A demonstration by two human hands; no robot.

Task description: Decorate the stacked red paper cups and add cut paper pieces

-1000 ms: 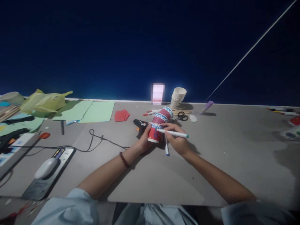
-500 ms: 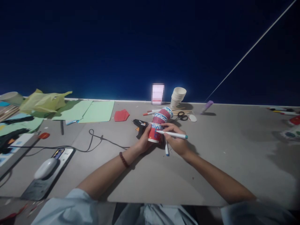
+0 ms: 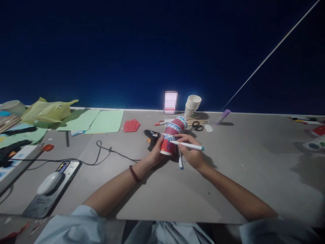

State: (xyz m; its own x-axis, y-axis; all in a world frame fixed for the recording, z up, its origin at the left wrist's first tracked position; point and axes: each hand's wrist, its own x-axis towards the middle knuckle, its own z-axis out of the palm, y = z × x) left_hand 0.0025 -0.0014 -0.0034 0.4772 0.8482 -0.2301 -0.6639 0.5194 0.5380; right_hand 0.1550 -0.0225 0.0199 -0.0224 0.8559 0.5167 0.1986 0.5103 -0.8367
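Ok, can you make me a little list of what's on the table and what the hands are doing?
Left hand: grips the red patterned cups, stacked and lying tilted
Right hand: holds a white marker, tip at the cups
Beside the hands: black glue gun, second marker
Behind: white cups, scissors
Left side: green paper, red paper
Surface: grey table

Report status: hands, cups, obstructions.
Left hand gripping stack of red patterned paper cups. Right hand holding white teal-capped marker to it. Black glue gun beside.
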